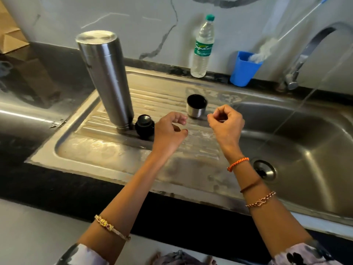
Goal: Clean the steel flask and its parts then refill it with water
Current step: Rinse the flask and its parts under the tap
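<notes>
The steel flask (107,79) stands upside down on the sink's ribbed drainboard (91,150), mouth down. Its black stopper (144,125) sits right beside the mouth. The steel cup lid (196,108) stands upright further right, its dark inside facing up. My left hand (169,132) hovers over the drainboard just right of the stopper, fingers loosely curled, holding nothing. My right hand (226,123) hovers in front of the cup lid, fingers loosely curled, also holding nothing. Neither hand touches a part.
The tap (305,54) at the back right runs a thin stream into the sink basin (305,134), with the drain (265,170) near my right wrist. A plastic water bottle (203,48) and a blue cup (242,70) holding a brush stand by the wall.
</notes>
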